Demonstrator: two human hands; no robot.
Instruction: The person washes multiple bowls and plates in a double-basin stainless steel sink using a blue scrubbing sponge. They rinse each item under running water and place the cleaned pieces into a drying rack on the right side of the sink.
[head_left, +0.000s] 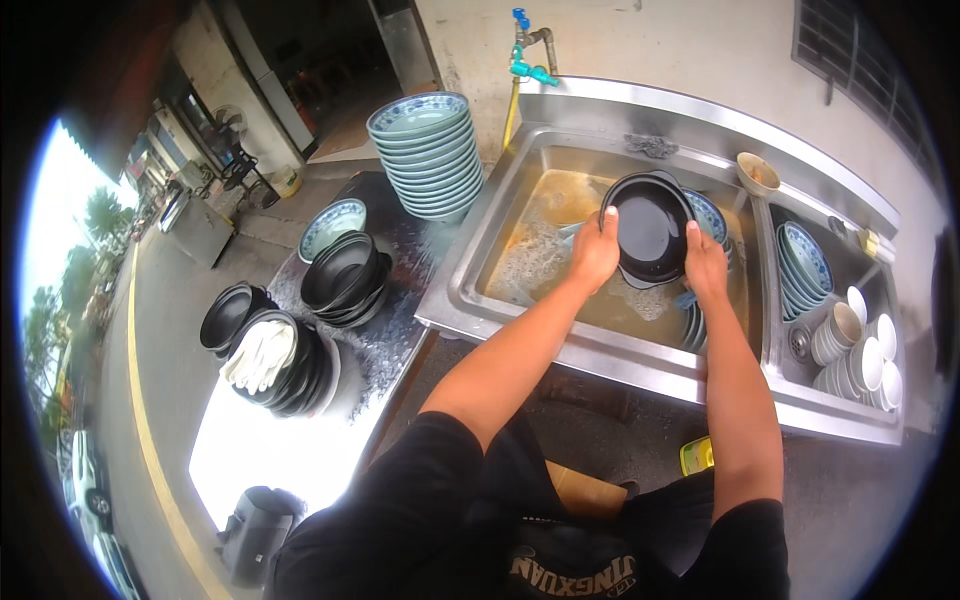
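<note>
A round black bowl with side lugs (649, 225) is gripped by its rim between my left hand (596, 251) and my right hand (705, 259). It is held above the left basin of a stainless steel sink (637, 349), which holds cloudy brownish water with suds (536, 259). Blue-patterned bowls (705, 214) sit partly in the water behind my right hand, and more dish edges show below it. A bit of blue material (684, 300) lies by my right hand. Both thumbs press on the bowl's rim; my other fingers are mostly hidden behind it.
Left, a table (262, 442) bears a tall stack of blue-rimmed bowls (427, 157), stacks of black bowls (345, 277) and white gloves (259, 356). The right basin holds patterned bowls (802, 270) and white cups (862, 367). A steel scourer (651, 145) and small bowl (758, 174) rest on the sink edges.
</note>
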